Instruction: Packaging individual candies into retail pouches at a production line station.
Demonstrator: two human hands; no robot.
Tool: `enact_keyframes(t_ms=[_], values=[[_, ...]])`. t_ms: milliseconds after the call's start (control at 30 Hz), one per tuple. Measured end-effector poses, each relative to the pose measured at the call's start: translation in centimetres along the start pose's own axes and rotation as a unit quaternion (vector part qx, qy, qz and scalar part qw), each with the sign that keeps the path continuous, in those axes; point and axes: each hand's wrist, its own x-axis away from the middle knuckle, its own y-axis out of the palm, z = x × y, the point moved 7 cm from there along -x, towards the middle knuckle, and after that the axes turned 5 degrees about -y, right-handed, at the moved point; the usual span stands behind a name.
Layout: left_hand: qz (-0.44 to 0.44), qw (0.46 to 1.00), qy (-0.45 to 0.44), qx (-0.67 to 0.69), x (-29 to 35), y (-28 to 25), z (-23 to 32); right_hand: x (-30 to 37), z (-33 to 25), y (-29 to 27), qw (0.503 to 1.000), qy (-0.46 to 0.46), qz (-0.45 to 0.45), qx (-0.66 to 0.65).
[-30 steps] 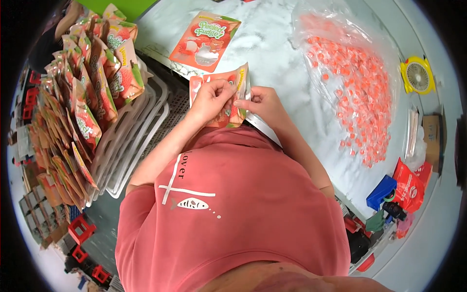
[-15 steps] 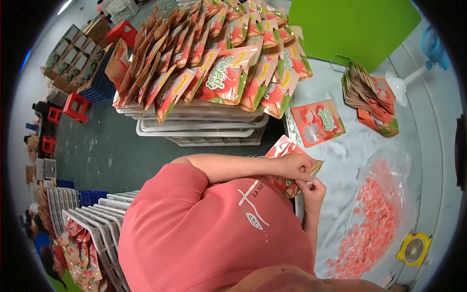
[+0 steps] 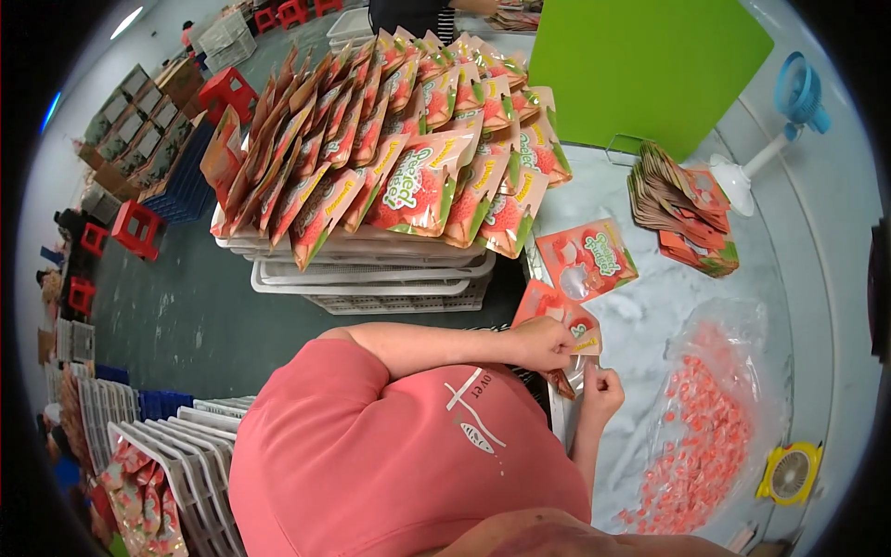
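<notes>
"What's changed?"
"Our right hand (image 3: 607, 394) has eased off our left hand (image 3: 544, 343), so the left probably steadies the pouch (image 3: 551, 304) at the bench (image 3: 645, 325) edge."
"Our grip?"
"Left pinches the pouch, forearm reaching across; right's fingers curl, but we can't tell whether they pinch."

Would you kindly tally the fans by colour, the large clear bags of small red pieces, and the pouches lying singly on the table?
Blue fan: 1
Yellow fan: 1
Large clear bag: 1
Single pouch: 1
Total: 4
</notes>
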Motion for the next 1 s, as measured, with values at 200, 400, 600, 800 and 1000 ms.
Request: enact_keyframes(t_ms=[200, 400, 600, 800, 1000], values=[[0.028, 0.999, -0.005, -0.028, -1.1, 1.2, 0.5, 3.0, -8.4, 4.5, 0.797, -0.454, 0.075, 0.390], [-0.011, 0.994, -0.040, -0.100, -1.1, 3.3, -0.7, 1.1, -2.6, 3.3, 0.919, -0.181, -0.082, 0.340], [-0.031, 0.988, -0.016, -0.150, -1.1, 5.2, 0.6, 1.5, 1.3, 2.9, 0.959, 0.141, -0.103, -0.222], [-0.059, 0.980, 0.031, -0.187, -0.6, 5.3, 2.0, 2.7, 2.0, 3.5, 0.935, 0.178, -0.115, -0.284], [-0.031, 0.976, 0.047, -0.208, 0.3, 4.2, 2.6, 2.0, 0.9, 4.0, 0.989, -0.015, -0.147, 0.012]])
